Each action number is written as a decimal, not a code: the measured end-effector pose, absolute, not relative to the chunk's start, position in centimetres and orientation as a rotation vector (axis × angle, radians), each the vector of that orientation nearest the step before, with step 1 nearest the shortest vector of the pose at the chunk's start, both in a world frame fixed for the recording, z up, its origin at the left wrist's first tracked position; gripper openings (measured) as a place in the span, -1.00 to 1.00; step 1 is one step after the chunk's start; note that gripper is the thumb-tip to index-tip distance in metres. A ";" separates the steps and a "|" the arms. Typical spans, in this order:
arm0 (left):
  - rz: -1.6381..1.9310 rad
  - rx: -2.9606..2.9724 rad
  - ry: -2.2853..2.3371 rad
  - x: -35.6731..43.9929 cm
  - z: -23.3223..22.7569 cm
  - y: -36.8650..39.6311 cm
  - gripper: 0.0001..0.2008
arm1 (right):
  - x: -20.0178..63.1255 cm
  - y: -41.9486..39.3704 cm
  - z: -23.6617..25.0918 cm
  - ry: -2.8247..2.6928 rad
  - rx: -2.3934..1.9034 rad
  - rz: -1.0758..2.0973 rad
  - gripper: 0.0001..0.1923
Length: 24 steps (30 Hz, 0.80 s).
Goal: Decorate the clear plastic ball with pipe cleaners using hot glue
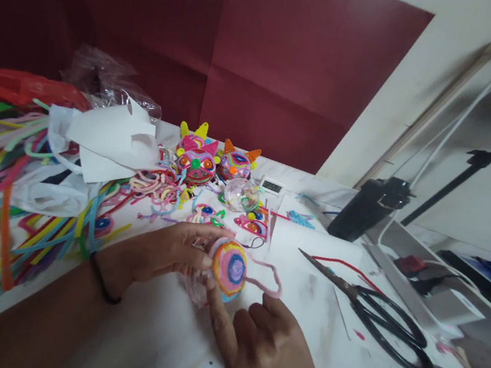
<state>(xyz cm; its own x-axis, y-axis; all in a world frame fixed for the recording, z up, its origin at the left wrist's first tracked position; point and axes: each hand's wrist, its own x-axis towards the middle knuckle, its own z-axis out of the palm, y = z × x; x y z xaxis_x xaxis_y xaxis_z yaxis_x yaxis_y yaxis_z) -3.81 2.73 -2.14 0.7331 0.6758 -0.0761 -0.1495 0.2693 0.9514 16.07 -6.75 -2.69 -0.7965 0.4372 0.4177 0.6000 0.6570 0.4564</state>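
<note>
**Two hands on a ball wrapped in colored wire**

Nearest to the camera is the right hand (268, 345). Its index finger is stretched out and its tip touches the lower edge of the ball (228, 267); the other fingers are curled loosely and hold nothing. The left hand (168, 251), with a dark band on the wrist, grasps the ball from the left side, the thumb and fingers closed around it. The ball is just above the white table (180, 349), near its middle, and a pink wire tail (268, 279) comes out from it to the right.

To the right of the hands, black scissors (385, 320) lie on paper sheets. On the left is a big pile of colored fuzzy wires (12, 195). Behind the ball there is a clear plastic ball (240, 194), and beyond it two finished cat faces (211, 162) with pointed ears, next to a small digital clock (271, 186). A dark red wall (259, 48) is at the back.
</note>
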 end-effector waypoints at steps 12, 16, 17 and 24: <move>0.574 1.190 0.499 -3.9 -2.0 2.5 -0.47 | 16.0 -6.3 -3.2 -2.516 -0.790 -0.910 -0.54; 0.588 1.220 0.519 -3.7 -1.9 2.3 -0.48 | 16.0 -6.5 -3.2 -2.517 -0.786 -0.903 -0.54; 0.589 1.228 0.522 -3.6 -1.8 2.3 -0.49 | 15.9 -6.5 -3.2 -2.519 -0.780 -0.899 -0.54; 0.584 1.284 0.564 -3.5 -1.2 2.1 -0.48 | 16.2 -6.8 -3.0 -2.481 -0.740 -0.868 -0.56</move>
